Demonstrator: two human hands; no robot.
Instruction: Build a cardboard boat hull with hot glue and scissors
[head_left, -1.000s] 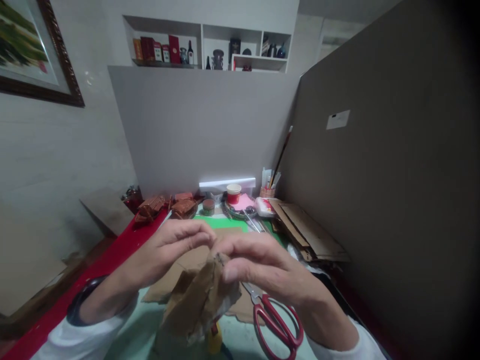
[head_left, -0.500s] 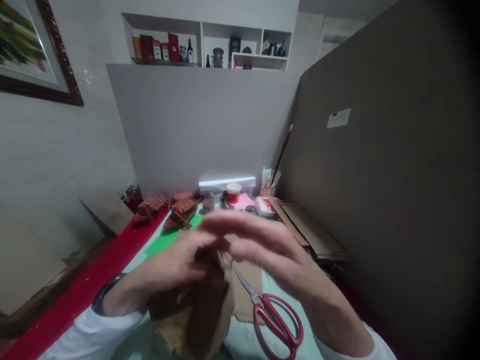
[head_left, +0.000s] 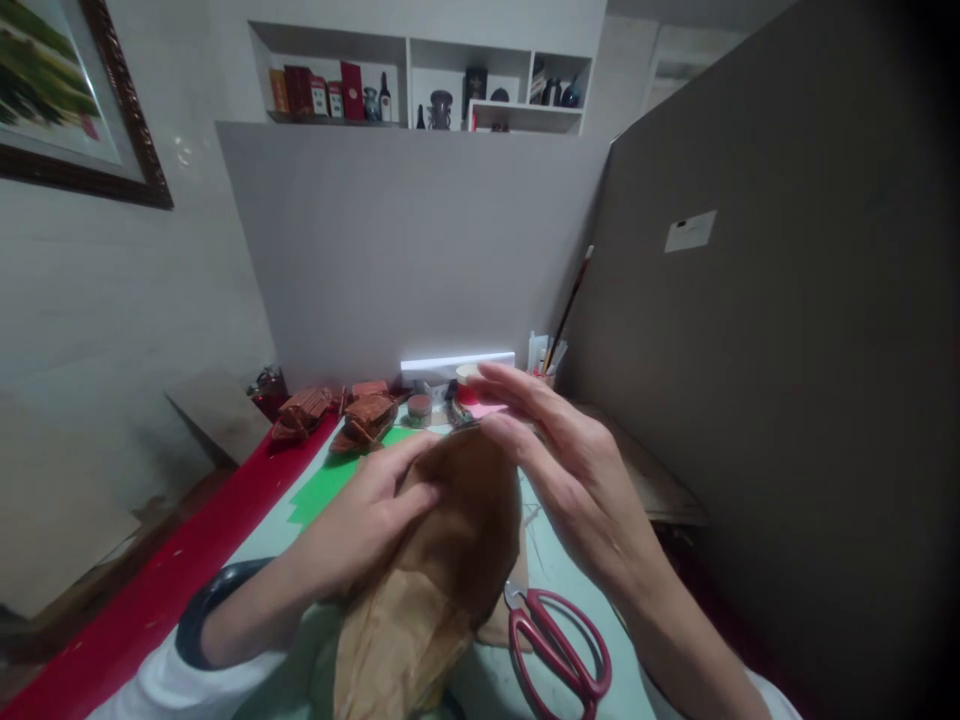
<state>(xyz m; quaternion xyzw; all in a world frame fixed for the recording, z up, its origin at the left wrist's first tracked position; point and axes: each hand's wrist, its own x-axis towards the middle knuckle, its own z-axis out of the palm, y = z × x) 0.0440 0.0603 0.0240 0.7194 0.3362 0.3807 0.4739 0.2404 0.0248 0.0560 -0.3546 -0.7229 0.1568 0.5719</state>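
My left hand point(head_left: 386, 515) grips a brown paper piece point(head_left: 442, 560), its thumb lying on the near face. The piece is bent into a curved, hollow-looking form with a dark upper edge, and its lower part is creased and lighter. At the upper right edge is my right hand point(head_left: 574, 470), fingers stretched out and the thumb apart below them. Its fingertips are close to the edge; whether they touch it I cannot tell. Red-handled scissors point(head_left: 559, 645) lie to the right of the paper, their blades partly hidden behind it.
Brown model boats point(head_left: 365, 422) stand at the back left beside a green sheet point(head_left: 322, 488). Behind my right hand are a paper cup point(head_left: 466, 385) and a pen holder point(head_left: 547, 360). Cardboard point(head_left: 660, 480) lies at the right, below a grey partition point(head_left: 780, 350).
The brown paper piece has been raised and turned, showing its curved inner side. My left hand's thumb is now on its face. My right hand has moved right and up, with its fingers still stretched.
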